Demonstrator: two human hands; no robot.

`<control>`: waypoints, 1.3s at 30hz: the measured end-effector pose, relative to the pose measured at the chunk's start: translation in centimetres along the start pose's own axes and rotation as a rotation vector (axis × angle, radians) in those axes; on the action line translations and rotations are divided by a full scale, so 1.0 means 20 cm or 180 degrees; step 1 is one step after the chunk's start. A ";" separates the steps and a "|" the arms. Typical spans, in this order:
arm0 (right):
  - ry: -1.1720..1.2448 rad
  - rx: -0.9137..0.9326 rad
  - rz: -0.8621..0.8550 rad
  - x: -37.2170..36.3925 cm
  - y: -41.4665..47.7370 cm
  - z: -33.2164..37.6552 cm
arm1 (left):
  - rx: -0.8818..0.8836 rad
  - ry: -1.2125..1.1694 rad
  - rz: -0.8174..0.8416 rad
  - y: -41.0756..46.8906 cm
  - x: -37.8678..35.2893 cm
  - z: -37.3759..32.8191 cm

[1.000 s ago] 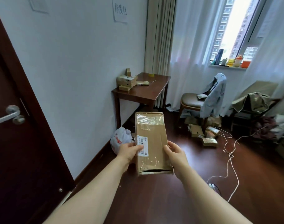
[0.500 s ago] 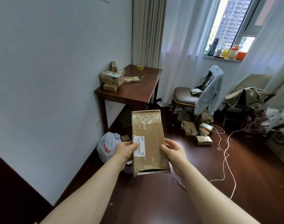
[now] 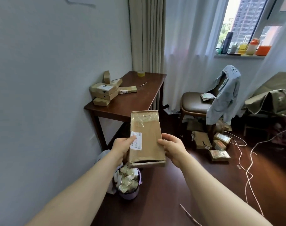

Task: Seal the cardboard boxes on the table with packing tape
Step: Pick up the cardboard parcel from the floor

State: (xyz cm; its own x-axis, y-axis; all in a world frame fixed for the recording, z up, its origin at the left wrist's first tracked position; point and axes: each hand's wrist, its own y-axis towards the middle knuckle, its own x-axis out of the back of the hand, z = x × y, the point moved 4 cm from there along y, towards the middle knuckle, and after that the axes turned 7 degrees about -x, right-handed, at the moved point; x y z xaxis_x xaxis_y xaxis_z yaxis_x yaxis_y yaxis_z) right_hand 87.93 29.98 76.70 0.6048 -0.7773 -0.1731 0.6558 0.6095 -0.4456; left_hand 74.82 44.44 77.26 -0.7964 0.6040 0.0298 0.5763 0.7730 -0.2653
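Beyond the fingers (image 3: 132, 139), a table (image 3: 130, 101) carries stacked boxes (image 3: 103, 92) and a tape roll (image 3: 141, 73); a bin (image 3: 129, 195) sits beneath them. The left hand (image 3: 122, 145) and right hand (image 3: 171, 147) grip the carton (image 3: 147, 136), its long axis pointing away.

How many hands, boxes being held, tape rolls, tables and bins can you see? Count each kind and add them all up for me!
hands: 2 (left hand, right hand)
cardboard box held in both hands: 1
roll of tape on the table: 1
table: 1
purple bin on the floor: 1
Total: 6
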 end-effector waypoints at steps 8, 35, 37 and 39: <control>0.1151 -0.0081 -0.0226 0.16 0.50 0.19 | 0.0338 -0.0443 0.0375 0.40 -0.33 -0.08; 0.0872 -0.0621 -0.0143 0.15 2.50 0.92 | 0.0654 -0.1109 -0.0046 2.33 -0.86 -0.37; 0.0721 -0.0725 0.0055 0.13 2.65 0.96 | 0.0685 -0.1115 -0.0288 2.44 -0.86 -0.37; 0.0509 -0.0742 0.0203 0.11 2.76 1.02 | 0.0684 -0.1084 -0.0569 2.54 -0.84 -0.37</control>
State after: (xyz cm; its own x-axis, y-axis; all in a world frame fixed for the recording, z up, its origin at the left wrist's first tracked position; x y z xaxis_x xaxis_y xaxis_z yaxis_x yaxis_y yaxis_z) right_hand 134.68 65.10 69.53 0.5503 -0.7646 -0.3354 0.4860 0.6200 -0.6160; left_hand 118.77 75.04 70.51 -0.9158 0.3383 -0.2164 0.4015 0.7798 -0.4803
